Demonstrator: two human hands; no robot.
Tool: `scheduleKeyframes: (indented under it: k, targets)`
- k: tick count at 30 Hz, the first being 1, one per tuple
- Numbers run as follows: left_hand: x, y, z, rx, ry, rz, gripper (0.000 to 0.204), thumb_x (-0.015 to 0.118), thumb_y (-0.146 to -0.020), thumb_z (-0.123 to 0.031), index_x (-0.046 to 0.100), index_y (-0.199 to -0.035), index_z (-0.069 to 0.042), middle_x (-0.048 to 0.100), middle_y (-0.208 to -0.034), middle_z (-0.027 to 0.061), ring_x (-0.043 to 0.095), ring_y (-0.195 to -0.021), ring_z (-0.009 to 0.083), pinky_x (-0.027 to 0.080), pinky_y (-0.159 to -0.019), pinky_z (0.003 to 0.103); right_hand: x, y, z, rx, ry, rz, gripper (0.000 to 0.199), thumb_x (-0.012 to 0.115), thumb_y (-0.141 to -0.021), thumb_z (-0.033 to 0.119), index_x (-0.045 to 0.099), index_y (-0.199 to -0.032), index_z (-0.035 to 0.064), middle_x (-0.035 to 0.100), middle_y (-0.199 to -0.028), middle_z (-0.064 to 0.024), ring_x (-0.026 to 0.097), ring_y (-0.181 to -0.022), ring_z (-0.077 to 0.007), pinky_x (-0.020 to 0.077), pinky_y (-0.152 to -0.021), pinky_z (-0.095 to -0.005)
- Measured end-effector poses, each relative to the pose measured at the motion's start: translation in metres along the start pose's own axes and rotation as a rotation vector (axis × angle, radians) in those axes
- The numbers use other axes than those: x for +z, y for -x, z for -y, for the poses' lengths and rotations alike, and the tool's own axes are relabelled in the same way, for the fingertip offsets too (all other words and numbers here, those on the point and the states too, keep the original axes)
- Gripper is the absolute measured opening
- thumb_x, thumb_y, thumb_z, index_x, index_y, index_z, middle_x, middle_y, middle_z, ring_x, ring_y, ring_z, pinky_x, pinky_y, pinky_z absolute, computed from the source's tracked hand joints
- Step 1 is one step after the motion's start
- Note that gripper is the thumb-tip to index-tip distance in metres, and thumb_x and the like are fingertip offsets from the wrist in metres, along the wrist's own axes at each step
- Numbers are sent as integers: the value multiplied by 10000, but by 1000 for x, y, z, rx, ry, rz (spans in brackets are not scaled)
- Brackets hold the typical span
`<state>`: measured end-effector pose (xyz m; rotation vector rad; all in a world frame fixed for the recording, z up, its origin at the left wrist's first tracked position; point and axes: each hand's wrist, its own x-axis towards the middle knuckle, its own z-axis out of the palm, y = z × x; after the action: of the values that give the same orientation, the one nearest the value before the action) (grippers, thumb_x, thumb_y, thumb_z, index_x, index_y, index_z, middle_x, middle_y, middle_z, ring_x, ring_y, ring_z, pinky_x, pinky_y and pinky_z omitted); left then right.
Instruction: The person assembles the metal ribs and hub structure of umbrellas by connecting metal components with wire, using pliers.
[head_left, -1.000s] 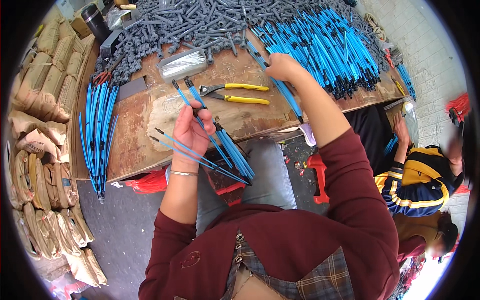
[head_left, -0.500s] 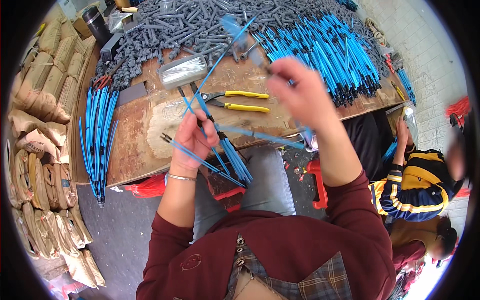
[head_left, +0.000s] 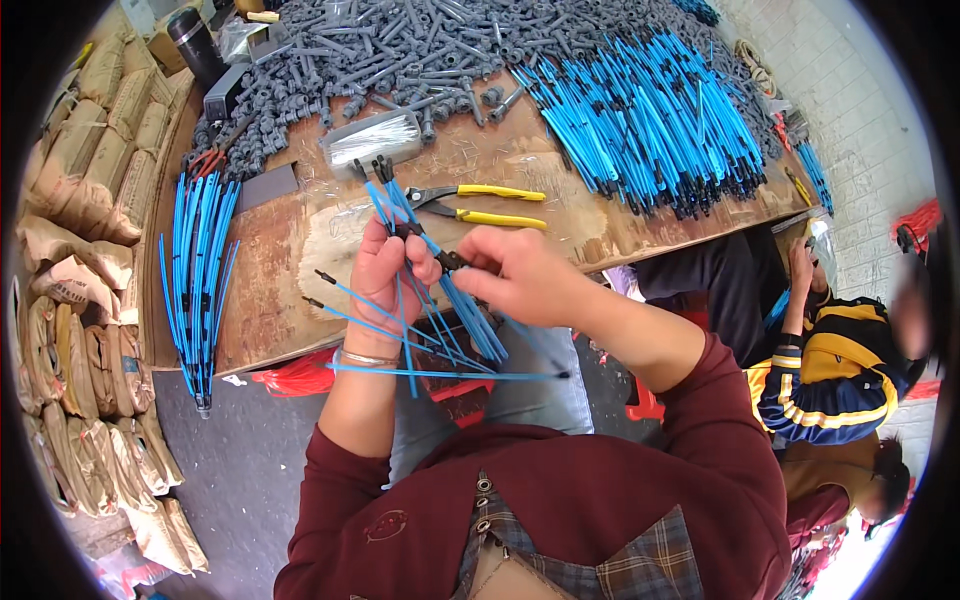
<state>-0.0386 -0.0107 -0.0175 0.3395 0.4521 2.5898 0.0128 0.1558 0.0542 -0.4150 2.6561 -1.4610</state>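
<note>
My left hand [head_left: 385, 262] is closed round slim blue rods with black end fittings, just past the table's front edge. The main bundle of blue rods [head_left: 468, 308] slants from the pliers down over my lap. Several loose rods [head_left: 440, 376] stick out at angles below my left palm and cross in front of my wrist. My right hand [head_left: 515, 275] pinches at a black fitting [head_left: 452, 262] on the rods, close to my left fingers. Exactly how many rods either hand grips is hidden. Yellow-handled pliers [head_left: 495, 202] lie open on the table beyond both hands.
A clear box of thin white pins [head_left: 372, 142] stands beyond the pliers. Grey plastic parts [head_left: 400, 50] heap along the back. Blue rods pile at right [head_left: 650, 120]; another bundle [head_left: 200, 270] hangs over the left edge. Paper sacks [head_left: 85, 180] line the left; a co-worker [head_left: 840, 370] sits at right.
My right hand has come down and left from above the table to the rods by my left hand. More loose rods now cross below my left hand; the raised rod is lower.
</note>
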Motion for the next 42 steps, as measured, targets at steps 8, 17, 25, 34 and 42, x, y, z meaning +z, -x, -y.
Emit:
scheduleKeyframes:
  k: [8,17,25,34,42]
  targets:
    - [-10,2,-4,-81,7,124,138,508,-883,-141,510,-1015,-104,526,-613,58,449,-435,138,350,-401,257,-86,-119,-106,-60,670,-382,630,742,-649,316,515,-1157,19,606,-978,-196,602,-872,-235,474,-763,-326]
    - [-5,5,-5,-108,-24,-20,106,510,-877,-124,518,-970,-74,520,-551,86,442,-399,149,361,-388,266,-80,-219,-122,172,602,-231,566,692,-626,161,506,-1140,14,602,-957,-191,587,-825,-298,474,-739,-346]
    - [-2,7,-5,-116,-34,-5,125,540,-862,-134,517,-958,-57,519,-541,92,450,-399,156,371,-395,263,-26,-295,-74,-84,172,-427,514,628,-645,72,502,-1142,34,626,-901,-160,616,-675,-268,492,-652,-339]
    - [-10,12,-10,-203,53,0,141,539,-863,-139,541,-965,-41,536,-556,94,436,-397,143,356,-391,256,-105,-257,-33,-215,863,-331,263,608,-716,197,635,-944,70,626,-807,-183,610,-765,-334,486,-707,-410]
    - [3,14,-9,-274,-258,518,163,533,-861,-144,567,-957,-17,607,-669,150,582,-528,214,481,-494,299,-135,-122,-115,444,1177,-251,247,594,-724,275,662,-830,63,643,-843,-162,627,-770,-310,505,-713,-400]
